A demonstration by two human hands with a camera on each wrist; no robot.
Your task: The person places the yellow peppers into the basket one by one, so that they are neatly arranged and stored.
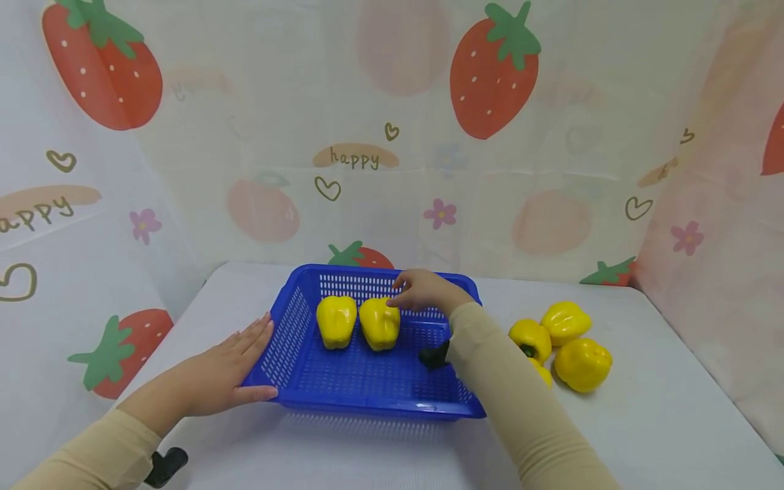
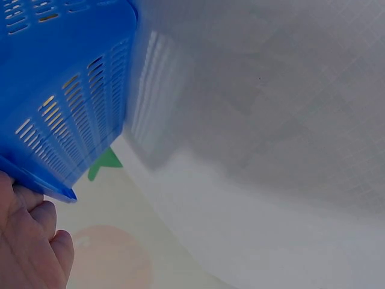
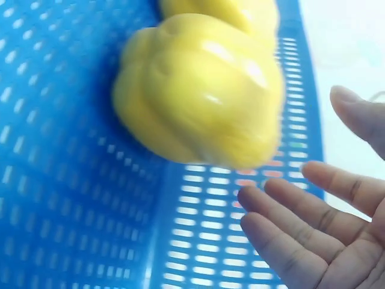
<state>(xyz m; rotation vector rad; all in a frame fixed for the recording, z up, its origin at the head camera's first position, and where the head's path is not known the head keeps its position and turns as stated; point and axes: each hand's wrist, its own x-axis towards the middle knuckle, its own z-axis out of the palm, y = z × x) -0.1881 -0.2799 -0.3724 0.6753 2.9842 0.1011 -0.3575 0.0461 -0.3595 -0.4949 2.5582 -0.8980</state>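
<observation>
My left hand (image 1: 223, 378) rests along the left edge of a blue plastic basket (image 1: 380, 403), its fingers extended against the side and its thumb at the front corner. Inside the basket stand two yellow bell peppers, the left one (image 1: 336, 322) close beside the right one (image 1: 380, 324). My right hand (image 1: 425, 290) hovers over the back of the basket, next to the right pepper. In the right wrist view the fingers of the right hand (image 3: 325, 235) are spread and apart from the nearer pepper (image 3: 201, 90). The left wrist view shows the left hand (image 2: 30, 241) touching the basket rim.
Several more yellow bell peppers (image 1: 583, 365) lie grouped on the white tabletop (image 1: 661, 401), right of the basket and partly behind the right sleeve (image 1: 511, 395). A printed strawberry curtain (image 1: 392, 95) hangs behind and at both sides of the table.
</observation>
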